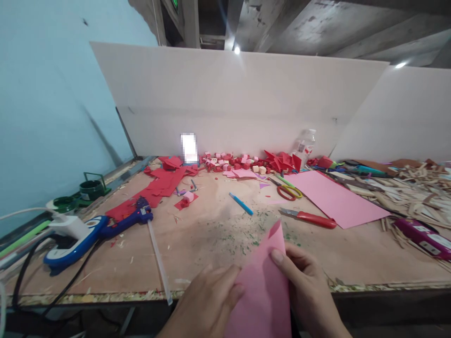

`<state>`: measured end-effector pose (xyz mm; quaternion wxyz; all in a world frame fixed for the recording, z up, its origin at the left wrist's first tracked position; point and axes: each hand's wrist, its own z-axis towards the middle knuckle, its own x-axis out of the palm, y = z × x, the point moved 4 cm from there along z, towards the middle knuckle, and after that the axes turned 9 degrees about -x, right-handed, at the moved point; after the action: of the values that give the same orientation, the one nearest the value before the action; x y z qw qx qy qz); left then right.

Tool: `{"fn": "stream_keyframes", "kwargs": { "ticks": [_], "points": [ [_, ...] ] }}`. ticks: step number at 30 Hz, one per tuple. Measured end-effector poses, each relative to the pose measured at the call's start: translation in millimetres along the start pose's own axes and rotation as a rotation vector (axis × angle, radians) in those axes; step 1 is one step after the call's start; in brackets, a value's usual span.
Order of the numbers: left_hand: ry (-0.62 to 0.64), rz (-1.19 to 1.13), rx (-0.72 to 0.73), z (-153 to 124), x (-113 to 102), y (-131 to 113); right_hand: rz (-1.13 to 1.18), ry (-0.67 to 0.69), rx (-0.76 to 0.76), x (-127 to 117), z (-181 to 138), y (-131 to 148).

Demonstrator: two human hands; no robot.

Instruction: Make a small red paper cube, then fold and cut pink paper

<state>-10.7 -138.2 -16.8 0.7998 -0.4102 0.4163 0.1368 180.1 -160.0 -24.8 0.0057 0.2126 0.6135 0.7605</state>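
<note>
A folded sheet of pink paper (265, 281) with a pointed top stands at the near edge of the wooden worktable (211, 234). My left hand (207, 303) grips its left edge, fingers curled over the paper. My right hand (306, 286) pinches its right side, thumb pressed on the front face. Both hands are closed on the sheet.
A red utility knife (310, 218), green-handled scissors (287, 188), a blue pen (241, 203) and a flat pink sheet (334, 199) lie beyond. A blue glue gun (130, 220) and power strip (70, 239) sit left. Red paper scraps and cubes (229, 162) line the white backboard; wood sticks (408, 188) pile right.
</note>
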Motion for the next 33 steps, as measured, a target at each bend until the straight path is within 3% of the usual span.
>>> {"fn": "stream_keyframes", "kwargs": {
  "ticks": [5, 12, 19, 26, 29, 33],
  "points": [
    [-0.038, 0.031, 0.05, 0.1, 4.0, 3.0, 0.034, -0.081, 0.004, -2.4, -0.7, 0.4],
    [0.005, 0.071, 0.136, 7.9, 25.8, 16.9, 0.108, 0.012, -0.01, 4.4, 5.7, 7.4],
    [0.073, 0.093, 0.069, 6.2, 13.2, 4.6, 0.132, -0.035, 0.039, -5.8, 8.0, 10.0],
    [0.279, 0.138, -0.027, 12.2, 8.7, -0.8, 0.061, -0.195, 0.04, -1.4, 8.1, 18.5],
    [0.268, 0.115, -0.03, 12.6, 6.8, -2.3, 0.052, -0.248, 0.083, -4.5, 13.0, 17.3],
    [0.252, 0.127, -0.018, 12.3, 7.3, -3.9, -0.032, -0.367, 0.033, -8.8, 19.5, 25.4]
  ]
}}
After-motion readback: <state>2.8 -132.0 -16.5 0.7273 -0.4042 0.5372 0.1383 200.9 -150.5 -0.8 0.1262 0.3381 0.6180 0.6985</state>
